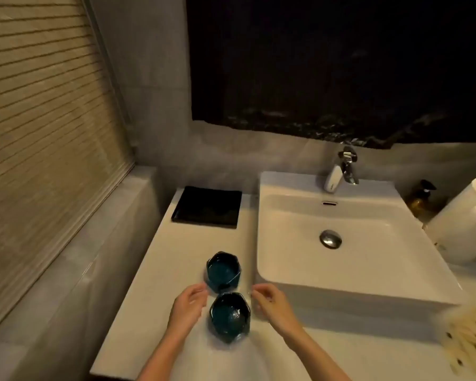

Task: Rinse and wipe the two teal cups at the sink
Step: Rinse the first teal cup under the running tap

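Two teal cups stand upright on the white counter (154, 284), left of the sink (349, 287). The far cup (223, 271) sits just behind the near cup (230, 316). My left hand (188, 305) hovers just left of the near cup, fingers loosely curled, holding nothing. On the other side of that cup is my right hand (270, 302), also loosely curled and holding nothing. Neither hand clearly touches a cup. The basin is dry-looking, with a metal drain plug (331, 238) and a chrome tap (341, 171) at the back.
A black square tray (208, 208) lies at the back of the counter. Right of the sink stand a white paper roll (462, 224) and a dark pump bottle (421, 198). A spotted pale cloth (469, 342) lies at the right front. A blind covers the left window.
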`<state>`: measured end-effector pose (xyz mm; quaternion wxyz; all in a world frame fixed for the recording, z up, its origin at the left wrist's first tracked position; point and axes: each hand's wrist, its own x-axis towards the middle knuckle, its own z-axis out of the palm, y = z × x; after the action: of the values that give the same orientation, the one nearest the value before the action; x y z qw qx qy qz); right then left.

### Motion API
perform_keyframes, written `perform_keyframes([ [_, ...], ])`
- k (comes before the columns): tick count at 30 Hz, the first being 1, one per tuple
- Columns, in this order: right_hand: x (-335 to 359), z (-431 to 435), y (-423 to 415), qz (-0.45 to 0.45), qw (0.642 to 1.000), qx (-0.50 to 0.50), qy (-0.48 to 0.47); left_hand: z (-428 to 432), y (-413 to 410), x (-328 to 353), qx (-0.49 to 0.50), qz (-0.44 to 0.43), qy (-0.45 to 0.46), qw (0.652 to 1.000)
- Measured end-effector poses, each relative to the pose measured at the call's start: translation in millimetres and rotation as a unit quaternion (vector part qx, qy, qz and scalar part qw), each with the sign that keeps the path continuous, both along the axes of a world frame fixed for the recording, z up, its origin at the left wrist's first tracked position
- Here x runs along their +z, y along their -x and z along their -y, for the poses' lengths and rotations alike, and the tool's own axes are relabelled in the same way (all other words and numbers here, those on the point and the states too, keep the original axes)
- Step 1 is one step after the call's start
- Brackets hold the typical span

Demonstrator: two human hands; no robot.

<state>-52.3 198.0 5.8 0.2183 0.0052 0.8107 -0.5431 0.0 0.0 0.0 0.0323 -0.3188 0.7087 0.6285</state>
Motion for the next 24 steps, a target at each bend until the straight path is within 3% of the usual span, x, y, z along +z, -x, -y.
perform_keyframes([
  [3,-29.0,20.1,-6.6,-0.022,0.993,0.022,-0.113,14.0,-5.5,-20.0,-0.009,0.034,0.008,0.999],
  [7,-54.2,35.4,-14.8,0.016,0.984,0.014,-0.178,11.4,-11.9,-35.5,-0.04,0.104,-0.038,0.993],
  [11,-60.0,40.7,-18.0,0.0,0.973,0.019,-0.228,0.0,-12.2,-47.7,-0.069,0.097,-0.063,0.991],
  [16,-65.7,45.7,-11.1,-0.025,0.939,0.114,-0.323,-8.0,-11.1,-58.3,-0.047,0.063,-0.068,0.995],
  [20,-62.0,48.5,-10.1,-0.045,0.924,0.159,-0.345,-6.0,-9.4,-64.0,-0.038,0.068,-0.037,0.996],
  [24,-45.0,48.4,-13.2,-0.073,0.931,0.169,-0.316,-1.7,-11.9,-55.0,-0.022,0.057,-0.031,0.998],
])
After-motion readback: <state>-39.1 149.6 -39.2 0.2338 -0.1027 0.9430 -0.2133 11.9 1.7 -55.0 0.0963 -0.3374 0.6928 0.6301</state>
